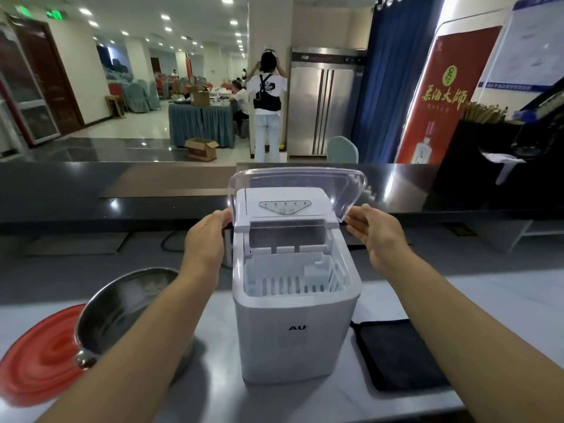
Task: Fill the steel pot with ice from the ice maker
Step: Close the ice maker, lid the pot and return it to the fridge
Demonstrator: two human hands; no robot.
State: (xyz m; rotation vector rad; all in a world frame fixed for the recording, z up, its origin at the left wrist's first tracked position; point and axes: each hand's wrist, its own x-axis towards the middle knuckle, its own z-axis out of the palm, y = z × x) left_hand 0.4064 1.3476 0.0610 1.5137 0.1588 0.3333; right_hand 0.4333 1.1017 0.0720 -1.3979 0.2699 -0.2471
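So I'm at the opening step: the ice maker (294,300) stands between my forearms, and its clear lid (297,193) is tipped up and back over the control panel. My left hand (206,242) has its fingertips against the lid's left edge, fingers loosely spread, not wrapped around anything. My right hand (377,236) mirrors it on the other side, open and flat, fingertips at the lid's right corner; whether they press it or just hover beside it I can't tell. Below the lid the white basket (293,279) is exposed, and from here I see little or no ice in it, only a pale block at its right side that I can't identify. The steel pot (128,306) sits under my left forearm, tilted and apparently empty, overlapping a red lid (39,355) on the counter. Near my right elbow lies a black cloth (393,355). Next, I judge, I let the lid rest open, free one hand for the basket or a scoop, and bring the pot close.
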